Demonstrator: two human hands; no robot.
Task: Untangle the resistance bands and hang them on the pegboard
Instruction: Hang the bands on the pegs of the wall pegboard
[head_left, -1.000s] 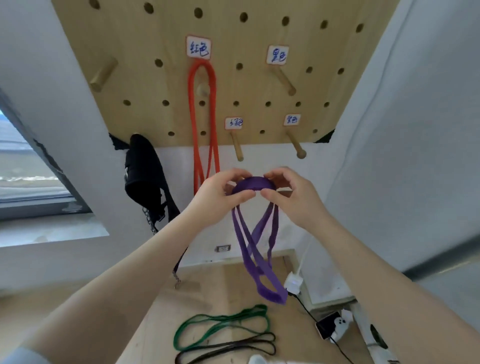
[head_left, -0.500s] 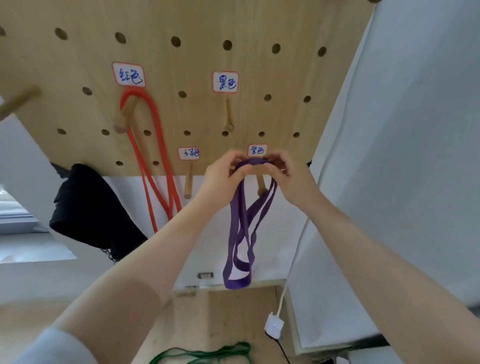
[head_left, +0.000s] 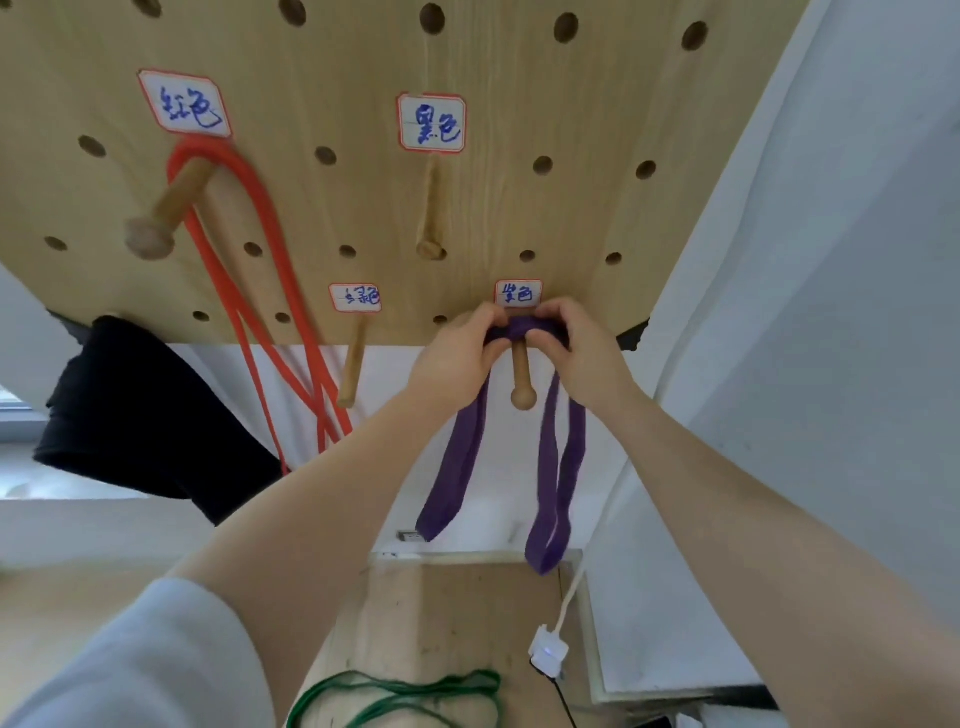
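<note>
Seat the purple band (head_left: 522, 329) fully over the purple-label peg (head_left: 521, 378), back against the pegboard (head_left: 363, 62), behind the knob, both folded loops hanging below the peg. Left hand (head_left: 457, 353) just left of the peg, right hand (head_left: 576, 353) just right, fingers curled, pinching the band's top. Forearms raised, converging. Green band (head_left: 410, 699) on the floor, far below.

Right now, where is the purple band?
In the head view, the purple band is draped over the lower right peg of the pegboard, pinched by the left hand and right hand.
</note>
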